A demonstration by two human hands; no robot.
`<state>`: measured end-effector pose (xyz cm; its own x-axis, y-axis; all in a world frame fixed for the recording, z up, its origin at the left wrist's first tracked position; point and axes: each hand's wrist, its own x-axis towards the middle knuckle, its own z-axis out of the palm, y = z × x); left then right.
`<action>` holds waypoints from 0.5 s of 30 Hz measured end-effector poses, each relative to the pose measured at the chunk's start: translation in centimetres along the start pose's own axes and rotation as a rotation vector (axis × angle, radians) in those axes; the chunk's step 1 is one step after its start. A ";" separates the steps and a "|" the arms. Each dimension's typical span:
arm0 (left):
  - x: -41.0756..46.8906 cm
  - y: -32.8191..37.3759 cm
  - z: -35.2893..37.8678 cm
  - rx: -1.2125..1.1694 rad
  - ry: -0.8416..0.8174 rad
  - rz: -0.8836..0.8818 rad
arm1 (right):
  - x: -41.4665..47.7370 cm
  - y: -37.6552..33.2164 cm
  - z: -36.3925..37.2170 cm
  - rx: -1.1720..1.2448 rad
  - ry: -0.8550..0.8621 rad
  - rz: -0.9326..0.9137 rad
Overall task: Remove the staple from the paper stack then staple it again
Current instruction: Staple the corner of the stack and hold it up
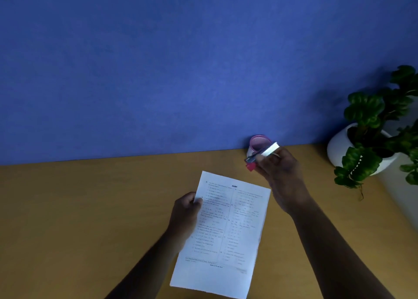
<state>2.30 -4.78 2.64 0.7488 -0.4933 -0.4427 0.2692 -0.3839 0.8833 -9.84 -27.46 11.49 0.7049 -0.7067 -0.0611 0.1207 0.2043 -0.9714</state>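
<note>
Near the back edge of the brown wooden desk (90, 208): right hand (277, 170) gripping small white-and-pink stapler (262, 155). Left hand (187, 213) pinching thin, floppy white printed paper stack (226, 231) by its left edge; best held near the corner.

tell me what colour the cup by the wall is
Pink, or pinkish-purple: the cup stands at the desk's back edge, behind the right hand. Head view.

An office desk: wooden desktop (90, 208), blue partition (158, 61), potted plant (371, 129).
</note>
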 end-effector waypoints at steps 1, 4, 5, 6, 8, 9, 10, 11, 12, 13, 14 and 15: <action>-0.2 0.1 0.0 0.004 -0.016 0.029 | -0.3 -0.4 0.8 -0.046 -0.030 0.016; -0.8 0.5 0.1 0.065 -0.067 0.084 | -0.7 -1.0 2.6 -0.235 -0.027 0.061; -1.0 0.5 0.1 0.089 -0.083 0.098 | -0.9 -1.1 3.0 -0.286 -0.030 0.077; -1.3 0.7 0.1 0.113 -0.095 0.113 | -1.0 -1.0 3.2 -0.329 -0.037 0.087; -1.7 1.0 0.0 0.166 -0.127 0.140 | -1.3 -0.8 3.6 -0.401 -0.050 0.103; -1.9 1.1 -0.1 0.186 -0.144 0.152 | -1.5 -0.8 3.8 -0.451 -0.057 0.106; -2.1 1.2 -0.2 0.196 -0.154 0.162 | -1.6 -0.6 3.8 -0.501 -0.068 0.105; -2.1 1.2 -0.2 0.203 -0.158 0.174 | -1.8 -0.6 4.0 -0.543 -0.076 0.108; -2.3 1.2 -0.3 0.202 -0.156 0.181 | -1.9 -0.3 4.0 -0.572 -0.082 0.112; -2.3 1.2 -0.3 0.201 -0.151 0.189 | -2.0 -0.2 3.9 -0.593 -0.082 0.118; -2.4 1.3 -0.2 0.202 -0.143 0.193 | -2.1 0.0 3.9 -0.610 -0.082 0.120; -2.4 1.2 -0.2 0.209 -0.138 0.203 | -2.2 0.0 3.9 -0.628 -0.084 0.125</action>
<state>0.97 -3.88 4.81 0.6817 -0.6718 -0.2899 -0.0180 -0.4115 0.9112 -8.67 -23.31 12.46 0.7427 -0.6423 -0.1891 -0.3798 -0.1714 -0.9091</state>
